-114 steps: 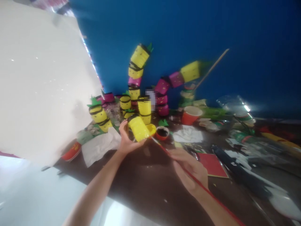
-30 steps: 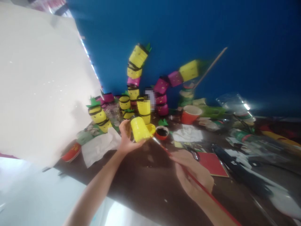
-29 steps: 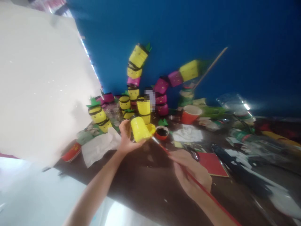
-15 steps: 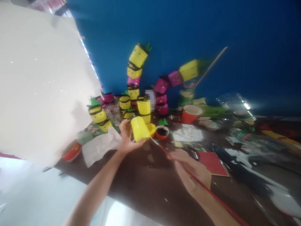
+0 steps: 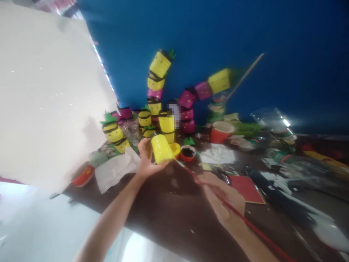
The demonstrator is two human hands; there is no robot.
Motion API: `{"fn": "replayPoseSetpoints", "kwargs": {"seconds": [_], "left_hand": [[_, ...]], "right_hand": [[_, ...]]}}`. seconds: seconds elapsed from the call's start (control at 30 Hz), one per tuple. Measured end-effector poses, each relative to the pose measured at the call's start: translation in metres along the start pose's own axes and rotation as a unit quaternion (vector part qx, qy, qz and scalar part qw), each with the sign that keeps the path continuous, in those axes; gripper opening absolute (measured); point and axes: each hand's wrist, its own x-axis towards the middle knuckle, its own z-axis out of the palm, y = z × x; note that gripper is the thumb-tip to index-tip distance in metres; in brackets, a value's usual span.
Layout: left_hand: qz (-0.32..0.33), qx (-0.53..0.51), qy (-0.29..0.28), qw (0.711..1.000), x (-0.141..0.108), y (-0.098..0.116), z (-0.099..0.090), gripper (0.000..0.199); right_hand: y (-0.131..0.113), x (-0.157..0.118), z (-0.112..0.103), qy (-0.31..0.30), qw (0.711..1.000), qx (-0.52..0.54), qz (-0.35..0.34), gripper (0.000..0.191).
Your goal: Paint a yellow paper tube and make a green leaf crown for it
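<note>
My left hand (image 5: 147,160) grips a yellow painted cup-like piece (image 5: 161,148), tilted, with a dark rim at its top. My right hand (image 5: 222,196) is closed around a long red brush (image 5: 236,210), whose tip is at the lower right edge of the yellow piece. Just behind them stand a small cup of yellow paint (image 5: 176,149) and a small red cup with dark paint (image 5: 188,153). Stacks of yellow pieces with black bands (image 5: 156,83) and magenta pieces (image 5: 187,99) rise behind, some topped with green leaves.
On the brown table (image 5: 163,207) lie white tissues (image 5: 117,169), a red square card (image 5: 247,189), a black tool (image 5: 275,194) and clear plastic bottles. A red cup (image 5: 222,132) stands behind the paint. A red bowl (image 5: 83,176) is at the left edge.
The yellow piece has turned or shifted very slightly in my left hand. The brush tip is a touch higher against it. Nothing else has visibly moved.
</note>
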Motion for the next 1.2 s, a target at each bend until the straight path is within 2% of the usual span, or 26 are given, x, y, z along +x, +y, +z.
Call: {"fn": "replayPoseSetpoints", "kwargs": {"seconds": [0.07,0.23,0.43,0.57,0.73,0.8,0.87,1.03,1.13,1.2], "left_hand": [[-0.013,-0.008,0.008,1.000,0.001,-0.001,0.000,0.094],[-0.052,-0.043,0.002,0.998,0.001,-0.005,-0.002,0.097],[-0.039,-0.055,-0.012,0.998,-0.001,-0.008,-0.002,0.096],[-0.033,-0.042,-0.011,0.999,-0.001,-0.007,-0.002,0.098],[-0.027,-0.040,-0.012,0.999,-0.001,-0.007,-0.002,0.099],[-0.028,-0.040,-0.014,0.999,-0.002,-0.007,-0.003,0.098],[-0.029,-0.043,-0.016,0.999,-0.002,-0.008,-0.003,0.097],[-0.032,-0.057,-0.008,0.998,-0.001,-0.006,-0.002,0.097],[-0.056,-0.081,0.008,0.995,0.000,-0.003,-0.002,0.098],[-0.097,-0.128,0.008,0.987,0.001,0.000,-0.003,0.097]], "right_hand": [[-0.002,0.000,0.000,-0.017,1.000,0.005,0.016,0.011],[-0.001,-0.003,0.000,0.046,0.999,-0.012,0.020,0.012],[-0.006,-0.004,0.003,0.026,0.998,-0.016,0.055,0.012],[-0.009,0.000,0.003,-0.020,1.000,0.003,0.021,0.010],[0.001,0.001,0.002,0.018,1.000,-0.003,-0.012,0.012],[0.003,0.000,0.002,-0.002,1.000,-0.004,-0.014,0.012],[0.003,0.000,0.002,-0.026,1.000,0.003,-0.008,0.011],[0.000,0.001,0.002,-0.003,1.000,0.021,0.023,0.011],[-0.001,0.001,0.000,-0.019,0.998,0.044,0.037,0.010],[0.000,0.001,-0.002,0.020,0.997,0.059,0.048,0.010]]}}
